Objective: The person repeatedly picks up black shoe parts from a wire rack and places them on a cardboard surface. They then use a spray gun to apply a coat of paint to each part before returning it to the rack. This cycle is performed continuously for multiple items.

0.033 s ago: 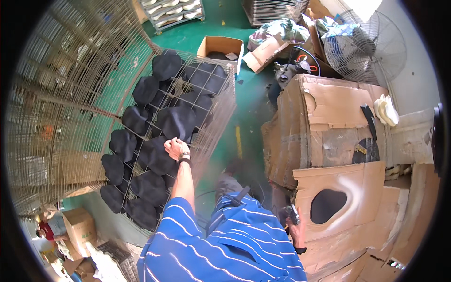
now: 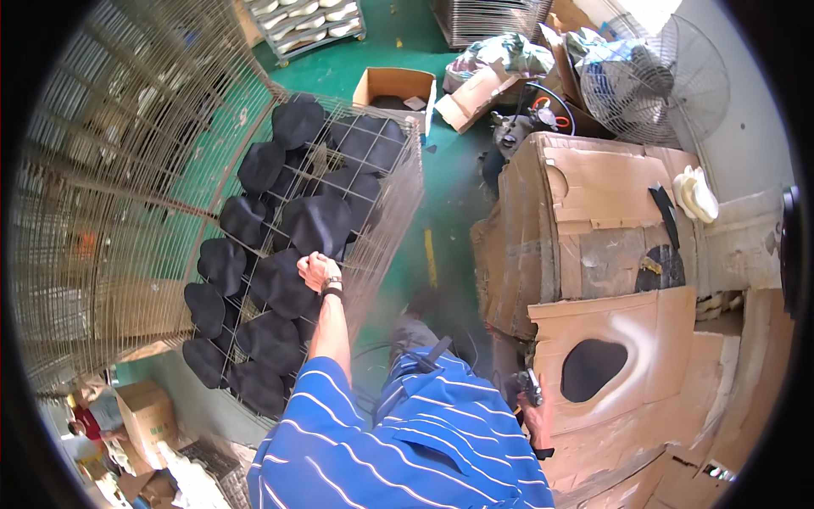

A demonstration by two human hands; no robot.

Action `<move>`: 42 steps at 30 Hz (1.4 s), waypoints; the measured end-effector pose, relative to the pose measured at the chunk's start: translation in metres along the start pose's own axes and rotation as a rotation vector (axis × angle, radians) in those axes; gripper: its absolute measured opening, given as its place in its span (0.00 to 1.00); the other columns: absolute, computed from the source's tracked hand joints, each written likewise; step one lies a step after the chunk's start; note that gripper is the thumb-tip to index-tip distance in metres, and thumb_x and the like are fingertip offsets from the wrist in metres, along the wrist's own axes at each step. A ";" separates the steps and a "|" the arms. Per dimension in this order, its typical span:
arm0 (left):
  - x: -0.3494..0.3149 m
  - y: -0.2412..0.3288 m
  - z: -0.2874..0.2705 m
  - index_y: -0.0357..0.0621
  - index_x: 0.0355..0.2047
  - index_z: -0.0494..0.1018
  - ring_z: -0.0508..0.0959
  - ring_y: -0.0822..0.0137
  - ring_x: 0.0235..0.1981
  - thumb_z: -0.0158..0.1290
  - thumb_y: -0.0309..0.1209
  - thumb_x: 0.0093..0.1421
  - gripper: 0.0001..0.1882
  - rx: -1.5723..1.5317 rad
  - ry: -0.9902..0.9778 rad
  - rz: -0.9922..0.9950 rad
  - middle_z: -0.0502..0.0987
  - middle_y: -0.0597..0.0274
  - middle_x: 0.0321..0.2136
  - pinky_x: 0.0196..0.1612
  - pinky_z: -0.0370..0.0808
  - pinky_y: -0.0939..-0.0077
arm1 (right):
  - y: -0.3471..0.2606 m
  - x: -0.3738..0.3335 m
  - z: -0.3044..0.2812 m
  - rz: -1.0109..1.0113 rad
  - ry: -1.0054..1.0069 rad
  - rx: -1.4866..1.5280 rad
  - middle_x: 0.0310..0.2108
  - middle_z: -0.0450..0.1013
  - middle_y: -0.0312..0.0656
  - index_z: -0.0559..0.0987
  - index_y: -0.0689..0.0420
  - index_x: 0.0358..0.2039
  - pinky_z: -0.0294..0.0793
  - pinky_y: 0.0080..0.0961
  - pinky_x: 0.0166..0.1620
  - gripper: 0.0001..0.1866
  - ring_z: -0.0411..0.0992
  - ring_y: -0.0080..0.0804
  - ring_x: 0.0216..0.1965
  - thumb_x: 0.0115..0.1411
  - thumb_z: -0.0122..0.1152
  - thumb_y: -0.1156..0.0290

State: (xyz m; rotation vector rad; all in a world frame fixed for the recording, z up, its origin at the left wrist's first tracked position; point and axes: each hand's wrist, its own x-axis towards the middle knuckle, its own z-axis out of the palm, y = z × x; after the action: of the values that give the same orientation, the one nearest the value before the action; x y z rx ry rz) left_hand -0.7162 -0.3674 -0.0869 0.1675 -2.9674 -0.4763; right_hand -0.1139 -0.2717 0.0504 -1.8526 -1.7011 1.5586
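Observation:
My left hand (image 2: 318, 272) is closed at the edge of a black molded piece (image 2: 284, 286), its fingers curled and partly hidden. That piece lies on a wire rack (image 2: 398, 225) among several similar black cupped pieces (image 2: 316, 223), at my left. Low on my right, my right hand (image 2: 536, 417) is wrapped round a metal spray gun (image 2: 531, 388), only part of which shows. Beside it, a flat rounded black piece (image 2: 593, 371) lies on a cardboard sheet (image 2: 555, 328), with a whitish haze on the cardboard around it.
Tall wire racking (image 2: 110, 182) fills the left side. Stacked cardboard boxes (image 2: 517, 246) stand at the right, with a large fan (image 2: 655, 81) behind. An open carton (image 2: 394, 82) sits on the green floor (image 2: 437, 208). Another person (image 2: 86, 422) is at the lower left.
The view has shifted very slightly. Both hands keep the same places and grips.

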 end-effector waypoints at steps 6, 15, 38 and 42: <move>-0.003 0.034 0.002 0.54 0.53 0.70 0.76 0.49 0.49 0.51 0.35 0.59 0.20 -0.028 0.059 -0.056 0.76 0.49 0.48 0.50 0.74 0.49 | -0.031 -0.050 -0.004 -0.026 0.218 0.062 0.37 0.76 0.45 0.65 0.60 0.66 0.73 0.27 0.42 0.36 0.72 0.31 0.36 0.57 0.64 0.76; -0.095 0.105 0.046 0.39 0.49 0.74 0.78 0.50 0.45 0.52 0.25 0.53 0.20 -0.281 -0.298 0.820 0.78 0.48 0.42 0.54 0.73 0.58 | -0.054 -0.129 -0.085 -0.023 0.694 0.199 0.30 0.77 0.47 0.67 0.61 0.63 0.74 0.27 0.33 0.34 0.72 0.31 0.25 0.54 0.60 0.81; -0.257 0.143 0.138 0.37 0.51 0.75 0.80 0.68 0.26 0.59 0.30 0.58 0.21 0.284 -1.888 0.679 0.81 0.59 0.27 0.29 0.78 0.73 | -0.068 -0.230 -0.076 0.020 1.133 0.272 0.40 0.78 0.54 0.73 0.63 0.58 0.76 0.30 0.41 0.30 0.79 0.48 0.37 0.53 0.67 0.81; -0.235 0.137 0.142 0.36 0.51 0.73 0.78 0.58 0.31 0.45 0.33 0.65 0.18 0.126 -2.307 0.396 0.79 0.57 0.30 0.31 0.76 0.60 | -0.061 -0.240 -0.076 0.074 1.190 0.306 0.38 0.79 0.53 0.74 0.63 0.57 0.76 0.28 0.39 0.28 0.79 0.42 0.34 0.54 0.67 0.80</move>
State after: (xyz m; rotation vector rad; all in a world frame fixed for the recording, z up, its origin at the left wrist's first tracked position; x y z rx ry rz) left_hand -0.5179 -0.1646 -0.2034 -2.6160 -4.4118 -0.5083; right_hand -0.0450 -0.4094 0.2589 -1.9856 -0.7856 0.4067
